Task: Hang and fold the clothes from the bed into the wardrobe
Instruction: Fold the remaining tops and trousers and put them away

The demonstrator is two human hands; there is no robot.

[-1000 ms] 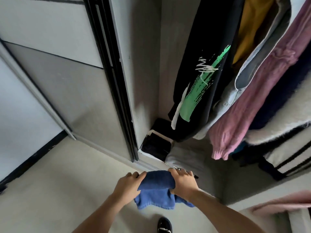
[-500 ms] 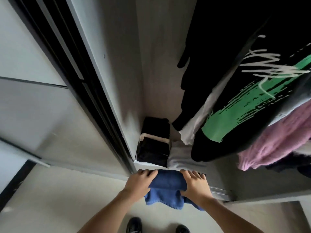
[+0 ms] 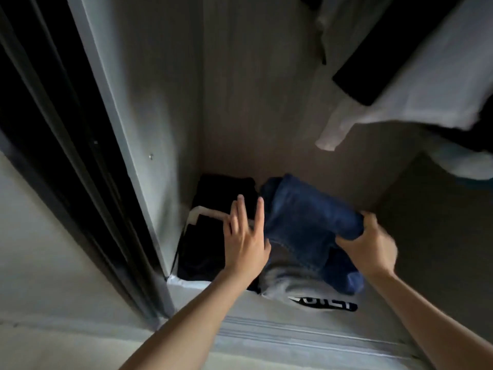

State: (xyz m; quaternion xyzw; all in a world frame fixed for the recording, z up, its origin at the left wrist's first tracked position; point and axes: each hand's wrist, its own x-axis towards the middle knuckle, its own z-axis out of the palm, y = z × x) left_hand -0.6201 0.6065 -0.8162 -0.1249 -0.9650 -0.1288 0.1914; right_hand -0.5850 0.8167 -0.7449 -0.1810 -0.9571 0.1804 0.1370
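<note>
The wardrobe [image 3: 165, 102] is open, and its lower compartment holds three folded things. At the left, against the side wall, lies a black folded garment [image 3: 210, 241] with a pale stripe across it. Beside it, toward the front edge, lies a grey folded garment [image 3: 282, 284] that carries a black band with white letters. The letters are upside down and too blurred to read. On top of the grey garment rests the blue folded garment [image 3: 306, 217], which looks like denim. Its far end reaches toward the back wall and its near end hangs a little over the grey one.

The right hand [image 3: 370, 247] grips the right end of the blue garment, with the thumb on top and the fingers [image 3: 349, 240] curled under the fold. The left hand [image 3: 245, 239] holds nothing. Its fingers [image 3: 241, 209] are straight and spread apart, just beside the left edge of the blue garment and above the black one. I cannot tell if they touch the cloth.

Above, at the right, hang a pale garment [image 3: 426, 84] and a black garment [image 3: 378, 62]. Both are cut off by the frame edge and blurred, so their shape is unclear. A pale sleeve end [image 3: 330, 134] hangs down from them. The compartment is dark, and its right part is in shadow. At the left stands the dark sliding door [image 3: 40, 129], and along the front runs its track [image 3: 293, 335].
</note>
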